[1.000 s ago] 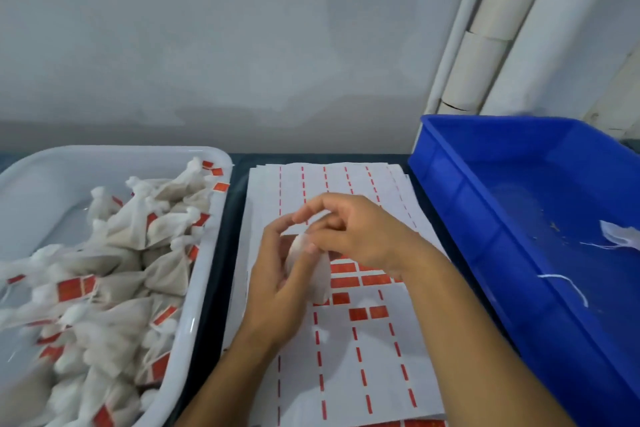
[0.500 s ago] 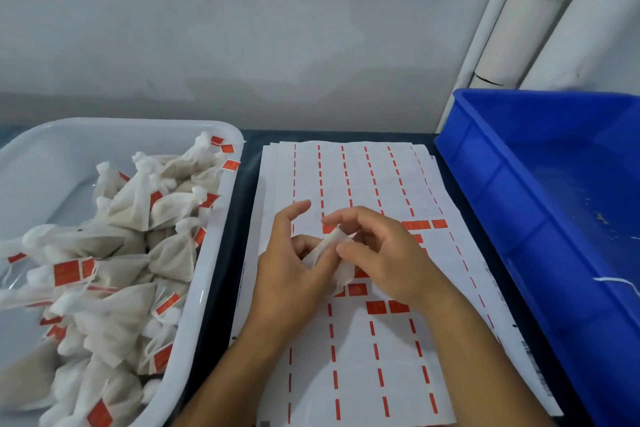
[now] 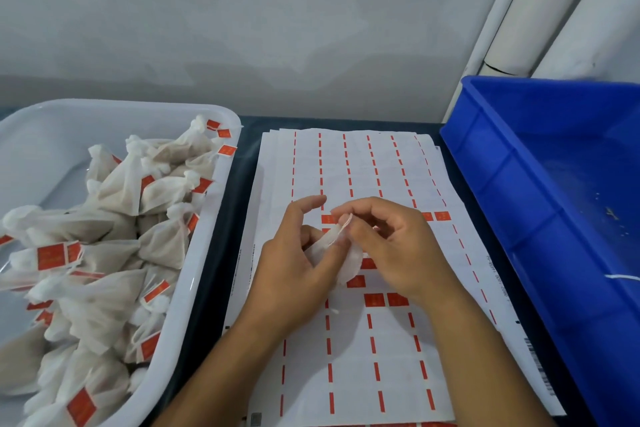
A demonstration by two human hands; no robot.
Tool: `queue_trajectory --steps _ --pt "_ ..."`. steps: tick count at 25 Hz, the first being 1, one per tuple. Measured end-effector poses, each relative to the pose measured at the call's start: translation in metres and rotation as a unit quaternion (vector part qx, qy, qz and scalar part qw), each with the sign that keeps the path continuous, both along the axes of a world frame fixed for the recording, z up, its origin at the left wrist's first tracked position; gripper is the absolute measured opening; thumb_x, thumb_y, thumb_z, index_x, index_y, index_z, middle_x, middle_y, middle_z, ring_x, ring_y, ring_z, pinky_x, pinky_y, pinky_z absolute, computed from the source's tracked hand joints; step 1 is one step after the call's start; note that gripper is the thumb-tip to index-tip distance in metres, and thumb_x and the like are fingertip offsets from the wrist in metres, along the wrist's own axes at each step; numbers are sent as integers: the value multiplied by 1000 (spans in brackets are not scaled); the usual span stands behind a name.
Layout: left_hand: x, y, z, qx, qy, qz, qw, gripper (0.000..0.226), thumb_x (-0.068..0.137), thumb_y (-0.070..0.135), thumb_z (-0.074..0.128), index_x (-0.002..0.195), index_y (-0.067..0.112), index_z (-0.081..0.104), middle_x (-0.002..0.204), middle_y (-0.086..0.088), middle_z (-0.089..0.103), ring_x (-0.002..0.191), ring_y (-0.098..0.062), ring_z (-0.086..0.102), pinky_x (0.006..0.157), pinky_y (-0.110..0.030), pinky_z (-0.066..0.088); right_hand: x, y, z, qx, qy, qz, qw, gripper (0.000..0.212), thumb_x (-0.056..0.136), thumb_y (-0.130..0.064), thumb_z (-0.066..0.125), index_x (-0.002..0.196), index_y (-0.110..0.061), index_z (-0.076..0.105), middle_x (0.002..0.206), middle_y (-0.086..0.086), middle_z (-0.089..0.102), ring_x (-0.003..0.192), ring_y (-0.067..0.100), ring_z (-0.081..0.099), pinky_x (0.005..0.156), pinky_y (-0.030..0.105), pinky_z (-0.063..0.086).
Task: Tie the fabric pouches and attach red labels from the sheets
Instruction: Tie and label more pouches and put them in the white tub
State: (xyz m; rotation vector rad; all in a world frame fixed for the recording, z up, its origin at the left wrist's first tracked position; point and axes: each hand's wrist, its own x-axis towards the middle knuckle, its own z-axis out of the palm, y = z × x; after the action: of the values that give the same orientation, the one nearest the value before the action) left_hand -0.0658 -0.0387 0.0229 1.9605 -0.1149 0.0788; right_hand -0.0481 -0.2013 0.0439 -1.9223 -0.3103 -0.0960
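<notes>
Both hands' grip hides most of the fabric pouch (image 3: 348, 263).

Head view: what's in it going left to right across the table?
White tub of tied pouches → label sheets, with left hand then right hand over them holding a pouch → blue bin.

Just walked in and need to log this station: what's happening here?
A person holds a small white pouch over the label sheets. The left hand grips its body while the right hand pinches its top. The white tub on the left holds finished, red-labelled pouches. The blue bin sits on the right.
</notes>
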Motion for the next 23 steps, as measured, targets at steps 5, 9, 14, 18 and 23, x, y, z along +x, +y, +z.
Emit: queue_trajectory --steps 5,9,14,18,23 --pt "-4 -1 1 53 -13 -30 998 37 91 67 57 123 49 53 102 25 66 96 4 65 73 -18 60 -6 -2 -2 39 -28 -52 997 17 96 -43 61 107 -53 68 109 -34 70 106 -8 66 80 6 53" --pt "-9 -5 3 141 -31 -56 988 41 81 84 47 108 53 51 103 35 58 96 8 58 75 -9 46 -8 -3 -1 66 -83 -108 988 23 102 -25 63 112 -46 69 111 -29 72 104 -5 69 81 9 55" --pt "-10 -7 2 178 -20 -55 982 42 83 79 42 116 54 50 110 35 52 92 7 56 76 -3 37 -12 -3 4 119 -123 -165 971 16 98 -39 62 109 -50 68 113 -29 72 107 -1 70 82 14 58" --pt "-11 -9 3 200 -36 -55 978 45 86 77 47 126 55 46 115 37 44 96 11 51 79 -5 37 -13 2 8 148 -110 -150 971 17 97 -42 60 111 -45 70 101 -24 76 91 3 74 73 12 56" --pt "-10 -11 9 68 -45 25 996 31 95 66 45 94 40 61 86 26 62 92 3 60 67 -3 46 -15 4 10 186 -97 -101 972 18 100 -32 58 111 -34 72 91 -11 77 81 16 76 68 19 60"
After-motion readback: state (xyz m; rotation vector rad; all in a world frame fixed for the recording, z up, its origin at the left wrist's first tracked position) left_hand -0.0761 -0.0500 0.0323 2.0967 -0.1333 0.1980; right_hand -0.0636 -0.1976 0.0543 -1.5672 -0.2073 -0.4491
